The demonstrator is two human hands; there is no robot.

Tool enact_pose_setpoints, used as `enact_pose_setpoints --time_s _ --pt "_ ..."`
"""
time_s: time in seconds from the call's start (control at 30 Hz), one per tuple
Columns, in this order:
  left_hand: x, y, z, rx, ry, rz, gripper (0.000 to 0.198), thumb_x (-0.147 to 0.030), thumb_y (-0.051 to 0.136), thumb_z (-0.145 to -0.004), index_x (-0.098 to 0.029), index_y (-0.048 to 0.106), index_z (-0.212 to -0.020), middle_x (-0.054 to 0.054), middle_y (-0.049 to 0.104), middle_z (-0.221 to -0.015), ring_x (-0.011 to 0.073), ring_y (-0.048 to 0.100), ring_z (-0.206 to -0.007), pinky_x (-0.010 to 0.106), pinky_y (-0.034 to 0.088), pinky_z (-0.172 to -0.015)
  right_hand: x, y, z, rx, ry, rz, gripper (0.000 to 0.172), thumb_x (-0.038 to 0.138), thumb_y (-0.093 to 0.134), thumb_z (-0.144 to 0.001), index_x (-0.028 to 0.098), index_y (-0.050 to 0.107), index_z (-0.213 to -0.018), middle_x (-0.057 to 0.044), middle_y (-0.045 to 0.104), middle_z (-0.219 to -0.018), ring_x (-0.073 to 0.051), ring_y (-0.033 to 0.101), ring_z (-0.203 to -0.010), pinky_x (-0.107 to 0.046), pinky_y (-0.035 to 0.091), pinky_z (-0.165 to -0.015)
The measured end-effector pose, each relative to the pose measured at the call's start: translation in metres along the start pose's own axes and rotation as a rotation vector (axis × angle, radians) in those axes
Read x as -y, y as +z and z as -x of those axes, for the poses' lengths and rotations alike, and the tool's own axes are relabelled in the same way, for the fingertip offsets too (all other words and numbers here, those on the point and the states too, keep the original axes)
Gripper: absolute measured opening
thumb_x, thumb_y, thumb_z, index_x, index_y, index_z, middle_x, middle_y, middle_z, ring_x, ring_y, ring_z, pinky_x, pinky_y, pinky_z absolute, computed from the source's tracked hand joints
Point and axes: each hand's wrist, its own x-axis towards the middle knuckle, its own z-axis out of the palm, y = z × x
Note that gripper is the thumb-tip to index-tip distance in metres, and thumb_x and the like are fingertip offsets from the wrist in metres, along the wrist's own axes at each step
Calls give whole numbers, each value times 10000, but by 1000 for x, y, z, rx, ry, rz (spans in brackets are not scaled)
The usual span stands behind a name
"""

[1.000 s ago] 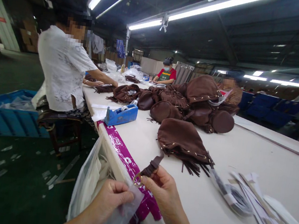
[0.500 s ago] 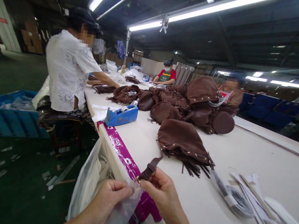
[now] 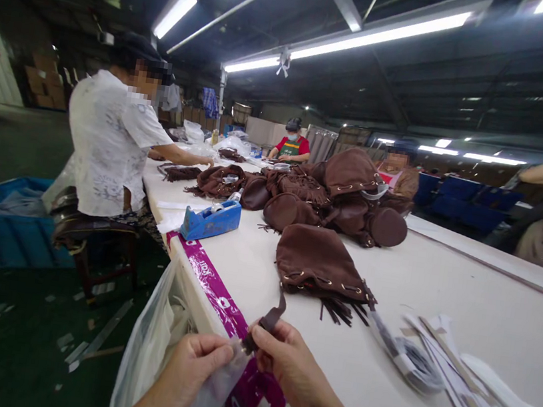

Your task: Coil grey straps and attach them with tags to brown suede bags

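My left hand (image 3: 201, 365) pinches a translucent plastic sheet or bag (image 3: 215, 391) near the table's front edge. Close beside it, my right hand (image 3: 282, 360) is closed on the end of a brown strap (image 3: 273, 317), where a small metal buckle shows between the two hands. The strap runs up to a brown drawstring bag (image 3: 318, 261) with fringe and metal eyelets, lying on the white table. A coiled, wrapped strap (image 3: 415, 365) trails from that bag's right side. My fingers partly hide the buckle.
A blue tape dispenser (image 3: 211, 220) stands at the table's left edge, above purple printed tape (image 3: 210, 282). Behind lies a heap of brown bags (image 3: 297, 197). Paper strips (image 3: 468, 386) lie at right. Co-workers sit around the table; a blue bin (image 3: 10, 227) is at left.
The camera view has shifted slightly, so the scene sits a little lower and further left. Both hands keep their hold on the plastic and the strap, still close together.
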Motion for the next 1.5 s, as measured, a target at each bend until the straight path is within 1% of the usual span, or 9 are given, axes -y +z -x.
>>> enact_pose_setpoints --time_s 0.13,0.47,0.63,0.77,0.93,1.13,1.27,1.4,1.5 --pt "0 2 4 7 -30 62 468 -525 810 -614 -102 754 -805 73 694 -711 129 542 -574 205 401 -502 -2 1 -1 7 -2 51 349 415 794 -671 141 590 -743 63 480 -556 -56 329 -462 -213 210 -455" --pt "-6 15 6 8 -95 178 514 -505 868 -534 -89 759 -815 84 683 -664 119 537 -539 202 396 -486 -4 1 -2 -24 40 52 430 488 789 -636 160 540 -761 66 507 -557 -60 397 -459 -207 285 -467" --pt "-3 13 6 74 -96 182 501 -473 867 -555 -98 762 -871 92 697 -710 120 549 -576 194 395 -504 -1 0 -4 -39 35 121 474 551 770 -607 172 517 -737 66 523 -548 -61 407 -440 -209 303 -455" --pt "-1 13 5 44 -112 135 538 -489 864 -541 -103 758 -901 100 702 -714 151 577 -592 221 429 -523 -1 2 -4 -86 -22 243 395 490 744 -639 175 519 -718 80 479 -525 -66 393 -435 -211 291 -443" --pt "2 17 1 5 -105 144 555 -497 860 -536 -110 749 -918 90 703 -732 144 566 -576 250 475 -539 -6 6 -3 -106 -106 324 276 392 700 -707 166 544 -737 65 484 -577 -77 418 -501 -203 315 -468" --pt "2 19 -11 57 -124 121 687 -501 856 -529 -143 671 -1086 81 707 -774 185 622 -635 249 466 -511 10 -3 1 -37 22 320 412 557 650 -743 155 560 -765 55 512 -566 -73 472 -472 -188 337 -449" --pt "-6 17 -11 84 -148 119 699 -458 856 -531 -166 605 -1115 71 708 -823 226 662 -746 299 508 -612 22 -13 10 -9 193 427 449 574 685 -703 162 544 -813 14 592 -621 -111 578 -491 -199 419 -432" --pt "-6 17 -3 123 -212 129 591 -331 860 -516 -133 605 -1011 64 703 -807 193 648 -736 293 497 -686 4 -16 30 -141 216 501 375 506 686 -716 192 482 -727 29 576 -571 -112 561 -437 -185 382 -371" --pt "2 18 -3 138 -256 142 599 -303 841 -526 -121 580 -1034 76 706 -814 190 638 -690 301 483 -658 -23 -13 46 -149 181 408 352 483 686 -701 193 487 -711 45 560 -513 -94 513 -406 -185 379 -371"
